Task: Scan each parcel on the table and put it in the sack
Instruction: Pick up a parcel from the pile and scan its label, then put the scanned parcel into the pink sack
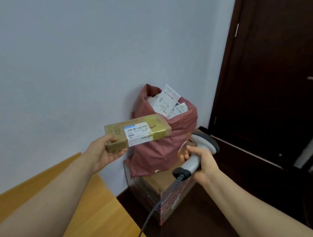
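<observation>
Holding the box (119, 130) by one end in the left hand (106, 154), gripping the scanner (199, 148) in the right hand (202, 164). Best to point it at the label (139, 133), keeping steady.

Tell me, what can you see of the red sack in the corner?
The sack is dull red, of thin crinkled material, perhaps woven plastic. It stands upright on a taped cardboard box in the corner, close to the pale wall. Its mouth is open and it looks nearly full: white packets with printed labels stick out of the top. In this view the brown parcel in the left hand hides part of its upper front.
</observation>
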{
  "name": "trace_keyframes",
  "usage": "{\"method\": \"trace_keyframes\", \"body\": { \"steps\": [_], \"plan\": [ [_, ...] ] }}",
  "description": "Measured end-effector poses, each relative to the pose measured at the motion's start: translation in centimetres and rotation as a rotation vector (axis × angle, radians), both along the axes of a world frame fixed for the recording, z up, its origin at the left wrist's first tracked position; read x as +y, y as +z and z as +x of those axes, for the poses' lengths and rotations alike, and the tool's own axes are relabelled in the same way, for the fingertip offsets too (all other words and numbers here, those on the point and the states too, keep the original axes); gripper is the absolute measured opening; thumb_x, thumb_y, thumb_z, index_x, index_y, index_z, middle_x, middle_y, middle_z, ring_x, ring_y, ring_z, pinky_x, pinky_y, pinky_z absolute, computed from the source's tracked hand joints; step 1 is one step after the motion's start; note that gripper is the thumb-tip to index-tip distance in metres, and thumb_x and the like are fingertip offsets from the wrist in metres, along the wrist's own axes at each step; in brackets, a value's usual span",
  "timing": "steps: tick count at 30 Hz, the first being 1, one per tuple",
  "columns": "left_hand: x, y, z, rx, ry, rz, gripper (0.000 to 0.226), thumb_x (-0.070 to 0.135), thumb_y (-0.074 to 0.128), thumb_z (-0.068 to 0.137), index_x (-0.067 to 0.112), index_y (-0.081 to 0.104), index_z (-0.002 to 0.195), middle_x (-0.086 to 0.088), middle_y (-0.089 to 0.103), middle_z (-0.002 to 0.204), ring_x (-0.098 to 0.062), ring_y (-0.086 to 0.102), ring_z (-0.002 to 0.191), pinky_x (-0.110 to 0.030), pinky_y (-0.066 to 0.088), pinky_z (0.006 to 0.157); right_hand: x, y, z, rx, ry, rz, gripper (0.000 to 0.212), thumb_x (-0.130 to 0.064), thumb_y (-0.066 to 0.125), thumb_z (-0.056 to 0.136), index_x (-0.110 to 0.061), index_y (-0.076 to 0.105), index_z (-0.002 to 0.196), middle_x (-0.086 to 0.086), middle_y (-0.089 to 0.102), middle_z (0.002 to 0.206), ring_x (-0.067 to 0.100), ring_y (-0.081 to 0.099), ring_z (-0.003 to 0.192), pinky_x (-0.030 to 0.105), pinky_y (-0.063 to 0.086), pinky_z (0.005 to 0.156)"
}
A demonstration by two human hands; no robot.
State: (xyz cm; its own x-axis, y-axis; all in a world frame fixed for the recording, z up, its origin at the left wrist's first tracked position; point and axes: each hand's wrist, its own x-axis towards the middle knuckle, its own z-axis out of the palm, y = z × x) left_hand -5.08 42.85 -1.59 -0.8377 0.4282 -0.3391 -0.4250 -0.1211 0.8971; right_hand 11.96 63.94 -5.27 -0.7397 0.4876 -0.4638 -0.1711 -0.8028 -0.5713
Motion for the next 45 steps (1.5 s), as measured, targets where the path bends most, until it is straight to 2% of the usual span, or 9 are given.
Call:
{"method": "trace_keyframes", "body": {
  "steps": [10, 14, 19, 23, 27, 30, 35, 39, 45],
  "plan": [
    [18.9, 2.5, -10.0, 0.374, -0.012, -0.075, 0.022, -0.001, 0.068, 0.081, 0.017, 0.061, 0.092, -0.006, 0.069, 0.091, -0.019, 0.068, 0.077, -0.031, 0.059, 0.068, 16.1, 4.2, -7.7, -0.040, -0.151, 0.138, 0.017, 0.001, 0.057, 0.088, -0.002, 0.057, 0.072, 0.008, 0.055, 0.066, 0.010, 0.049, 0.033, 0.020, 0.050, 0.041],
    [24.0, 2.2, -14.3, 0.755, -0.004, -0.254, 0.031, 0.016, 0.072, 0.063, 0.025, 0.068, 0.093, 0.002, 0.071, 0.091, -0.019, 0.067, 0.088, -0.041, 0.054, 0.086, 22.1, 4.6, -12.5, -0.162, -0.216, 0.229, 0.008, 0.008, 0.062, 0.081, 0.002, 0.058, 0.079, 0.014, 0.063, 0.071, 0.013, 0.053, 0.040, 0.025, 0.055, 0.047],
    [29.9, 2.0, -17.5, 1.286, -0.020, -0.550, 0.050, 0.006, 0.063, 0.080, 0.025, 0.060, 0.126, 0.012, 0.063, 0.108, -0.012, 0.057, 0.098, -0.024, 0.042, 0.086, 28.0, 2.3, -17.1, -0.221, -0.239, 0.244, 0.015, 0.015, 0.063, 0.077, 0.002, 0.061, 0.085, 0.015, 0.065, 0.068, 0.016, 0.060, 0.048, 0.032, 0.060, 0.062],
    [33.3, 0.3, -21.1, 1.587, -0.161, -0.711, 0.055, -0.007, 0.063, 0.074, 0.016, 0.062, 0.124, 0.000, 0.062, 0.125, -0.023, 0.054, 0.120, -0.034, 0.046, 0.095, 31.3, -0.3, -20.8, -0.235, -0.177, 0.222, 0.021, 0.014, 0.064, 0.073, 0.002, 0.063, 0.090, 0.018, 0.066, 0.078, 0.024, 0.063, 0.064, 0.036, 0.059, 0.066],
    [37.5, -1.4, -22.5, 1.783, -0.227, -0.891, 0.056, -0.013, 0.071, 0.061, 0.012, 0.071, 0.110, -0.003, 0.068, 0.111, -0.029, 0.062, 0.107, -0.029, 0.047, 0.085, 34.6, -3.4, -23.8, -0.317, -0.075, 0.233, 0.042, 0.005, 0.072, 0.058, 0.000, 0.062, 0.098, 0.019, 0.069, 0.091, 0.034, 0.067, 0.077, 0.047, 0.058, 0.074],
    [40.9, -1.8, -23.7, 1.653, -0.479, -1.090, 0.054, -0.002, 0.062, 0.076, 0.022, 0.061, 0.125, 0.003, 0.056, 0.128, -0.023, 0.046, 0.123, -0.034, 0.043, 0.100, 36.8, -5.6, -25.5, -0.309, -0.009, 0.183, 0.058, 0.000, 0.072, 0.049, 0.002, 0.063, 0.106, 0.024, 0.069, 0.105, 0.039, 0.067, 0.089, 0.050, 0.057, 0.077],
    [44.2, -2.8, -24.6, 1.466, -0.653, -1.296, 0.053, 0.001, 0.058, 0.078, 0.028, 0.053, 0.123, 0.007, 0.039, 0.139, -0.015, 0.027, 0.131, -0.037, 0.043, 0.099, 37.9, -7.4, -27.3, -0.326, 0.097, 0.117, 0.038, 0.006, 0.068, 0.060, 0.001, 0.066, 0.098, 0.022, 0.069, 0.104, 0.040, 0.066, 0.095, 0.055, 0.054, 0.087],
    [45.3, -4.2, -25.3, 1.324, -0.780, -1.389, 0.050, -0.002, 0.057, 0.082, 0.024, 0.048, 0.123, 0.006, 0.004, 0.159, -0.019, 0.002, 0.147, -0.041, 0.039, 0.106, 38.1, -7.1, -28.4, -0.309, 0.233, 0.102, 0.037, 0.005, 0.065, 0.066, -0.003, 0.066, 0.103, 0.019, 0.069, 0.097, 0.036, 0.065, 0.085, 0.045, 0.056, 0.074],
    [47.2, -4.5, -26.9, 1.207, -0.845, -1.265, 0.048, 0.031, 0.070, 0.077, 0.025, 0.052, 0.120, 0.001, 0.008, 0.159, -0.020, 0.011, 0.145, -0.038, 0.028, 0.113, 38.4, -7.8, -28.9, -0.347, 0.202, 0.122, 0.045, 0.003, 0.072, 0.061, 0.005, 0.068, 0.106, 0.022, 0.072, 0.095, 0.039, 0.069, 0.084, 0.050, 0.059, 0.073]
  ]
}}
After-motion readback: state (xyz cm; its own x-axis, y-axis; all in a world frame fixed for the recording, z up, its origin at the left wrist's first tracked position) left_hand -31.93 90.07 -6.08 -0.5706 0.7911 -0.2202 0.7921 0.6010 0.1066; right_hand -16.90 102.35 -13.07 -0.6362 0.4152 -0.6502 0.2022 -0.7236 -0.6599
